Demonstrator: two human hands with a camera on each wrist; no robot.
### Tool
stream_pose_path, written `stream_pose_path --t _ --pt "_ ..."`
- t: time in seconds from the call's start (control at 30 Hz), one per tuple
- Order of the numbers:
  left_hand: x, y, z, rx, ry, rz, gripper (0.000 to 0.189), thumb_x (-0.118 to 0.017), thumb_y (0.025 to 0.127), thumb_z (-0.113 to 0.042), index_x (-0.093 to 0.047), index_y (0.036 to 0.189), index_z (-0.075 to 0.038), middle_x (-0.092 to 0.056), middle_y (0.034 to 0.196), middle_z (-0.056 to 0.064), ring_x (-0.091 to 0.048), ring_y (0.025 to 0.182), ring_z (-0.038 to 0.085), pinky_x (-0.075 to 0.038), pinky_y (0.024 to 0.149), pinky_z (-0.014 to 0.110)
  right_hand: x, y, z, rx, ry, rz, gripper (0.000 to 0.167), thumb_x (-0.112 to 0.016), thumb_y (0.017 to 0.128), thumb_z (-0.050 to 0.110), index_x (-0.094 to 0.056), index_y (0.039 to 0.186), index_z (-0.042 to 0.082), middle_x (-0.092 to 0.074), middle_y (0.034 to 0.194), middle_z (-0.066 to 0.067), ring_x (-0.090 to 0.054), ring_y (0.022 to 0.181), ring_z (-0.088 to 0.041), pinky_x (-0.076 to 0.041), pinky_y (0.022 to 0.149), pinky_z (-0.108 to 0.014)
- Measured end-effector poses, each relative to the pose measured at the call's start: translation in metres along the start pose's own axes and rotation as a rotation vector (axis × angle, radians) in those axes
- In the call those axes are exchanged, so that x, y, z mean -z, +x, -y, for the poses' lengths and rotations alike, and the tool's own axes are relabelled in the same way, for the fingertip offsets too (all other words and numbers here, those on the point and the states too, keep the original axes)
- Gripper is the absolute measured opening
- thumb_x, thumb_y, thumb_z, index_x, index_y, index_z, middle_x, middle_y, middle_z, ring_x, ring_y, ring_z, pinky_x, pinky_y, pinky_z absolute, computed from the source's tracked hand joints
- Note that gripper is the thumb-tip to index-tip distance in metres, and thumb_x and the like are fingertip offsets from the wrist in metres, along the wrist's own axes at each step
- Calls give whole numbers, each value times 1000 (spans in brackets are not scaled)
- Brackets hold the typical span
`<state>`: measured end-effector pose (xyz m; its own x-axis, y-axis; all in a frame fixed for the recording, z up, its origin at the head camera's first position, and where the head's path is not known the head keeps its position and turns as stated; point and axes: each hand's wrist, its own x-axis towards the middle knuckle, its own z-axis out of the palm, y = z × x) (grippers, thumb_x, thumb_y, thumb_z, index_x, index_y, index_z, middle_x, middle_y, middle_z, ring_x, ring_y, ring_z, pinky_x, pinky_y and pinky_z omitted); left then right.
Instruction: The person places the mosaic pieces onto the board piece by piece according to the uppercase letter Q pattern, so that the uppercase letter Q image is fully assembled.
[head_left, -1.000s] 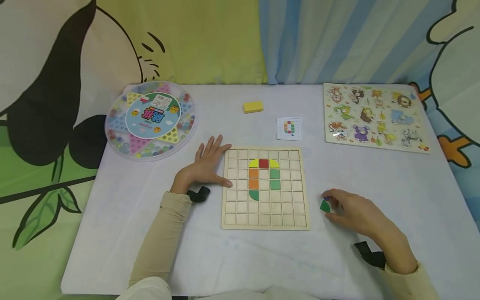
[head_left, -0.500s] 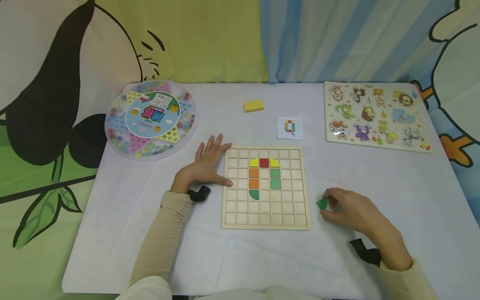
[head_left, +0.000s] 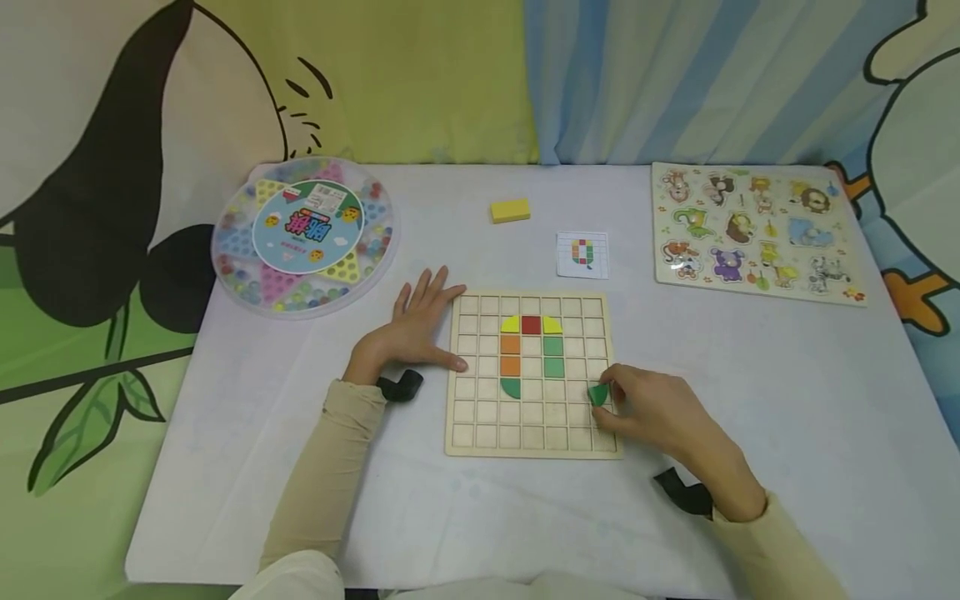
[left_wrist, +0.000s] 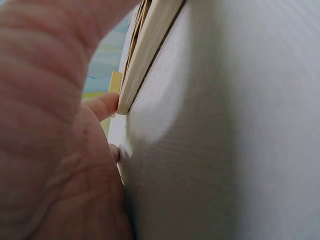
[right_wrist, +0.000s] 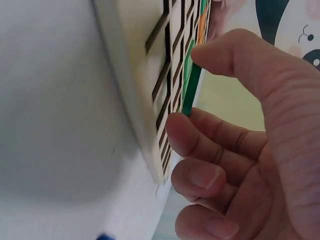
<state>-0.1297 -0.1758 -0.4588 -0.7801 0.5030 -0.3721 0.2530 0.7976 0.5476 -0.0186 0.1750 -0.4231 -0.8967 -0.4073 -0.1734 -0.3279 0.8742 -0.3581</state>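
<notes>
My right hand (head_left: 660, 410) pinches a green quarter-round tile (head_left: 597, 394) between thumb and fingers, over the right edge of a wooden grid board (head_left: 486, 436). In the right wrist view the tile (right_wrist: 192, 90) stands tilted above the cells. My left hand (head_left: 407, 340) lies with fingers spread at the board's left edge, thumb on the rim and a fingertip against the corner. On the board, yellow quarter-rounds (head_left: 552, 325) flank a red square (head_left: 531, 325). Below are orange squares (head_left: 510, 366) at left, green squares (head_left: 553, 367) at right, and a green quarter-round (head_left: 512, 387).
Behind the board lie a small pattern card (head_left: 582, 255) and a yellow block (head_left: 510, 211). A round bead case (head_left: 306, 237) sits back left, an animal puzzle board (head_left: 757, 233) back right. A small blue thing (right_wrist: 105, 237) shows low in the right wrist view.
My right hand has carried the green quarter-round tile leftward from the tablecloth to above the board's right edge. The left hand has stayed in place.
</notes>
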Motion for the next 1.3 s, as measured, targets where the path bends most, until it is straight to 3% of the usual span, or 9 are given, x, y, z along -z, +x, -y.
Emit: stream_pose_path --t 0.5,0.83,1.17,1.3 --pt "0 1 -1 3 -2 3 122 -84 66 -56 -11 157 -21 21 163 5 27 147 24 18 117 49 -20 28 41 -68 -46 34 33 -72 82 33 -63 94 3 -42 51 5 -40 46 -10 -28 43 -24" --pt "0 1 0 14 9 4 122 -84 66 -56 -11 157 -21 21 163 5 26 147 24 17 117 49 -20 31 55 -125 9 25 33 -79 82 31 -67 94 3 -47 54 5 -42 49 -11 -30 46 -24" --pt "-1 2 0 5 10 -1 123 -84 65 -56 -11 157 -21 21 163 5 26 147 24 17 117 50 -25 27 46 -22 64 -38 26 -77 84 20 -72 104 5 -59 62 6 -46 55 -9 -38 51 -23" --pt "0 1 -1 10 9 0 123 -84 66 -56 -11 157 -21 20 163 5 26 147 24 17 117 50 -27 27 43 23 64 -62 24 -76 85 18 -73 105 6 -74 83 -3 -64 67 -14 -51 59 -29"
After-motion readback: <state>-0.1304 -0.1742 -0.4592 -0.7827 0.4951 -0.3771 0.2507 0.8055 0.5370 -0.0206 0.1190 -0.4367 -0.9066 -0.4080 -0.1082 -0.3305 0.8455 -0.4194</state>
